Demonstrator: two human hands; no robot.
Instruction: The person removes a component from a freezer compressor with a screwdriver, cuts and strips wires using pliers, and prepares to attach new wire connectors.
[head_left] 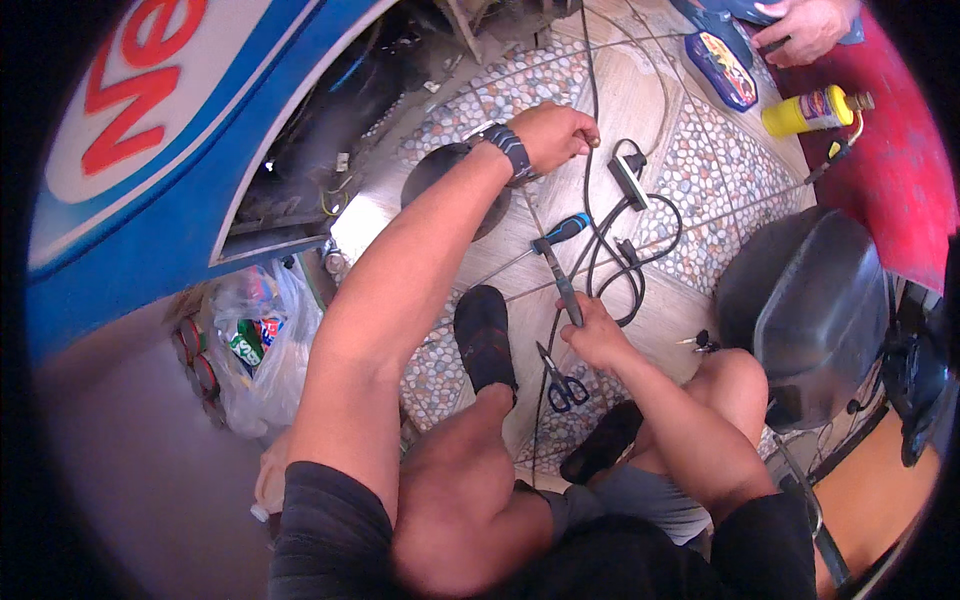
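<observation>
My left hand, with a dark watch on its wrist, reaches forward above the floor. Its fingertips are pinched together beside a black cable; whatever they hold is too small to make out. Lower down, my right hand is closed around the near end of a long, narrow dark tool, whose kind I cannot tell. The tool's far end lies over a screwdriver with a blue and black handle. Scissors with dark handles rest on the floor between my feet, just below the right hand.
A power strip and looped cables lie right of centre. Beyond are a yellow gas canister, a blue case and another person's hand. A black bulky container stands right; a blue panel and plastic bag are left.
</observation>
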